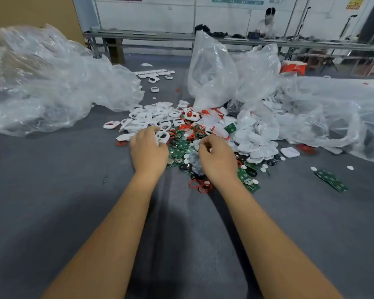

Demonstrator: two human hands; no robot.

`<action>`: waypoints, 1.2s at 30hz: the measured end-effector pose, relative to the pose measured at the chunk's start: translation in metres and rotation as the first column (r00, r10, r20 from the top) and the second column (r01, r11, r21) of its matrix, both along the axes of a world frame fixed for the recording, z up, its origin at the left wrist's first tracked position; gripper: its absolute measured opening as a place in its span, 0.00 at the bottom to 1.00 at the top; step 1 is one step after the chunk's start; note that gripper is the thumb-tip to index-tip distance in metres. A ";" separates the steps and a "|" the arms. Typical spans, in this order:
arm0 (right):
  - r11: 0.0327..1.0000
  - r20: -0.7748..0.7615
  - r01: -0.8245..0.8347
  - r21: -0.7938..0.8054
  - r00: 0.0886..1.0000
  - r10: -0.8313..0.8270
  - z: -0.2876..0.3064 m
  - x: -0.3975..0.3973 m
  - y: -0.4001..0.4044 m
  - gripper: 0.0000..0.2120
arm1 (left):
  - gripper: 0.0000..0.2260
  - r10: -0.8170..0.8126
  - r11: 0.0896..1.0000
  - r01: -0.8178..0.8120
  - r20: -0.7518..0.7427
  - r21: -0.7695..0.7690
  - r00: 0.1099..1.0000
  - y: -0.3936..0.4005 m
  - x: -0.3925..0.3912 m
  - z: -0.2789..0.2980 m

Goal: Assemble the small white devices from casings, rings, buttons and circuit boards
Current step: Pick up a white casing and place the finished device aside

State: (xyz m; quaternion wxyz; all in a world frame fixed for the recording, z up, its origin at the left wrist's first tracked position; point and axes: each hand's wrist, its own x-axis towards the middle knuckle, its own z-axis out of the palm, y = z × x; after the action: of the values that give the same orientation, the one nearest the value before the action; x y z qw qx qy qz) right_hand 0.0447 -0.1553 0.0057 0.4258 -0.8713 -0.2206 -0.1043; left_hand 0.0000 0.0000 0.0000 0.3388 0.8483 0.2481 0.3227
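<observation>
A heap of parts lies mid-table: white casings with holes (147,118), closed white casing halves (257,137), red rings (188,128), green circuit boards (181,145) and small white buttons (255,181). My left hand (148,151) holds a white casing with holes (162,137) at its fingertips, over the boards. My right hand (217,159) hovers over the heap with fingers curled inward; a small pale part may be pinched there, but the fingers hide it.
Large clear plastic bags lie at the left (52,83), behind the heap (212,70) and at the right (333,113). Finished white devices sit in a row further back (153,72). A green board strip (330,180) lies at the right. A person sits at a far bench (268,22).
</observation>
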 end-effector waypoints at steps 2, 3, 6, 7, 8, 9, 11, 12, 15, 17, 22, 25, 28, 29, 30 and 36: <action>0.997 0.106 0.034 -0.062 0.994 -0.027 -0.003 -0.002 0.003 0.08 | 0.22 0.068 0.992 -0.051 -0.155 0.116 0.985 0.009 0.005 -0.001; 0.995 0.150 0.033 -0.098 0.989 -0.018 -0.007 -0.003 0.003 0.08 | 0.23 0.080 0.988 -0.048 -0.220 0.145 0.972 0.013 0.009 -0.004; 0.982 0.258 0.035 -0.186 0.966 0.014 -0.015 -0.004 -0.002 0.08 | 0.24 0.081 0.979 -0.019 -0.301 0.204 0.950 0.015 0.015 -0.015; 0.979 0.272 0.045 -0.199 0.962 0.011 -0.016 -0.003 -0.004 0.07 | 0.23 0.093 0.973 -0.024 -0.295 0.230 0.951 0.015 0.017 -0.018; 0.978 0.285 0.060 -0.201 0.959 0.000 -0.015 -0.001 -0.005 0.07 | 0.21 0.103 0.967 -0.030 -0.283 0.252 0.954 0.015 0.018 -0.019; 0.979 0.272 0.064 -0.194 0.962 -0.010 -0.015 0.000 -0.005 0.07 | 0.19 0.114 0.959 -0.032 -0.280 0.281 0.953 0.016 0.019 -0.019; 0.986 0.244 0.068 -0.150 0.969 -0.030 -0.014 0.002 -0.004 0.07 | 0.16 0.121 0.946 -0.019 -0.298 0.323 0.947 0.017 0.021 -0.020; 0.989 0.238 0.067 -0.131 0.971 -0.034 -0.014 0.002 -0.003 0.07 | 0.14 0.119 0.942 -0.012 -0.301 0.335 0.946 0.017 0.021 -0.021; 0.992 0.235 0.065 -0.107 0.971 -0.038 -0.015 0.005 -0.004 0.07 | 0.12 0.132 0.940 -0.030 -0.282 0.341 0.950 0.017 0.021 -0.021; 0.994 0.225 0.072 -0.083 0.973 -0.051 -0.015 0.008 -0.005 0.07 | 0.10 0.151 0.932 -0.071 -0.201 0.356 0.968 0.016 0.018 -0.019; 0.997 0.083 0.074 0.037 0.994 -0.077 -0.005 0.011 -0.013 0.06 | 0.06 0.124 0.927 -0.115 -0.001 0.357 0.992 0.013 0.008 -0.019; 0.966 -0.102 -0.258 -0.026 0.962 0.254 0.010 0.008 -0.025 0.04 | 0.06 0.077 0.954 -0.084 0.036 0.287 0.996 0.016 0.009 -0.015; 0.817 -0.324 -0.525 -0.238 0.836 0.443 0.017 -0.001 -0.029 0.04 | 0.05 -0.025 0.990 0.003 0.160 0.140 0.987 0.014 0.009 -0.011; 0.774 -0.337 -0.543 -0.327 0.832 0.441 0.016 -0.003 -0.027 0.06 | 0.06 -0.043 0.996 0.029 0.183 0.082 0.982 0.012 0.009 -0.010; 0.747 -0.326 -0.532 -0.399 0.844 0.426 0.016 -0.003 -0.025 0.08 | 0.07 -0.056 0.998 0.049 0.193 0.043 0.980 0.010 0.010 -0.010; 0.772 -0.121 -0.432 -0.466 0.896 0.428 0.014 -0.005 -0.019 0.04 | 0.13 -0.155 0.952 0.211 0.243 -0.223 0.957 -0.017 0.010 -0.009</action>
State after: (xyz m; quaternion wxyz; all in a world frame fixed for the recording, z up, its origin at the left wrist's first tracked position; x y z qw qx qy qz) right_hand 0.0393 -0.1747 0.0194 0.2089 -0.8760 -0.4309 0.0574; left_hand 0.0095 -0.0166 -0.0091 0.4960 0.7773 0.1665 0.3494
